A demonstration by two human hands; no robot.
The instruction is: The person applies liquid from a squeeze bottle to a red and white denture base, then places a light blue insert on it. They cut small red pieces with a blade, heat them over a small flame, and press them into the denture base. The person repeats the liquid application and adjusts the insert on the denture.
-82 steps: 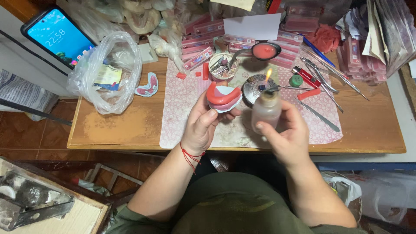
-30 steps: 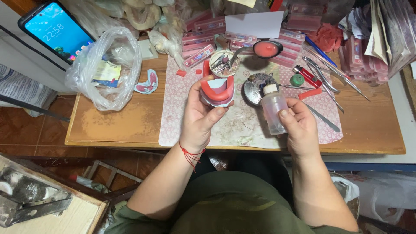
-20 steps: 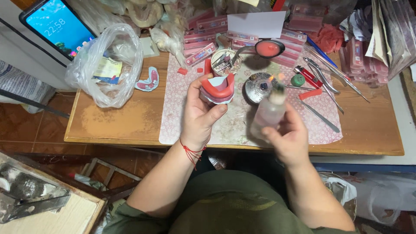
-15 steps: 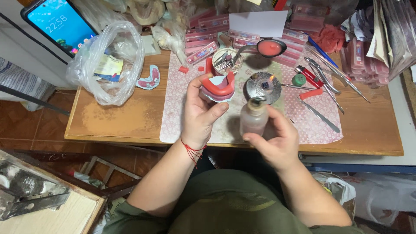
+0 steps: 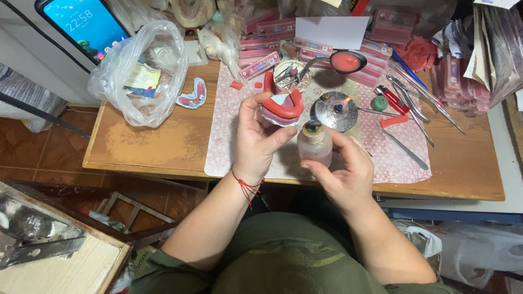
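My left hand (image 5: 257, 137) holds a dental model with a red wax rim (image 5: 281, 108) up over the patterned mat (image 5: 229, 136). My right hand (image 5: 344, 173) grips a small translucent bottle (image 5: 314, 144) with a dark nozzle, its tip just right of the wax rim. Behind the bottle a round metal burner (image 5: 338, 110) shows a small flame. A red string is tied around my left wrist.
A clear plastic bag (image 5: 139, 71) and a pink dental piece (image 5: 192, 95) lie left on the wooden table (image 5: 141, 149). Metal instruments (image 5: 414, 106), a red lighter (image 5: 391, 98), a spoon of red wax (image 5: 344, 61) and pink boxes (image 5: 261, 60) crowd the back. A phone (image 5: 81, 24) leans far left.
My right hand has brought the bottle left and lower, from beside the burner to close by the wax rim. My left hand keeps the model raised, nearly still.
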